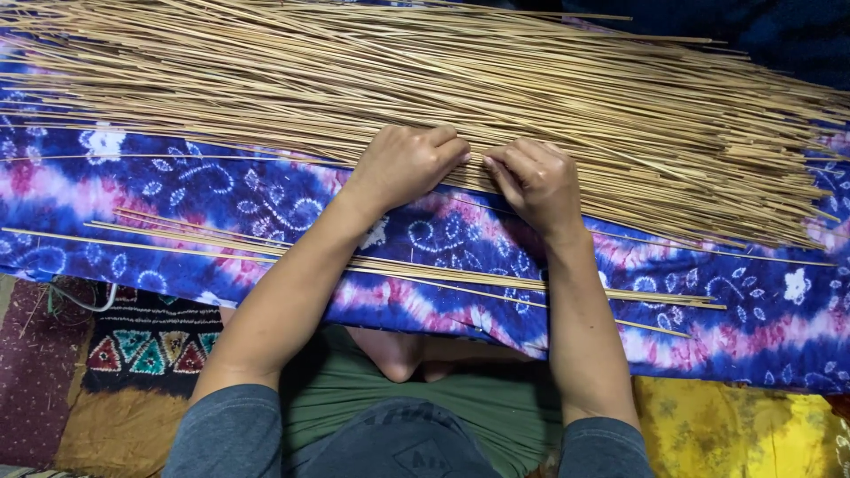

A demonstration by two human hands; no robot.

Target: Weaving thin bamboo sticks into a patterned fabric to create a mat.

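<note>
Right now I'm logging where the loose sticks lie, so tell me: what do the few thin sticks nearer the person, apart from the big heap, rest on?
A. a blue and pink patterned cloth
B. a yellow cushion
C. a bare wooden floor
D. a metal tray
A: the small set of sticks lies on the blue and pink patterned cloth, below the big heap where both hands pinch.

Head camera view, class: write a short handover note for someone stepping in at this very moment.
Left hand: fingers curled, pinching thin sticks at the near edge of the big stick pile.
Right hand: the same, close beside the left.
Pile lies fanned across the blue patterned cloth over the lap.
Done: a small bunch of sticks lies apart, nearer the body.
Left: most sticks remain in the pile.
</note>
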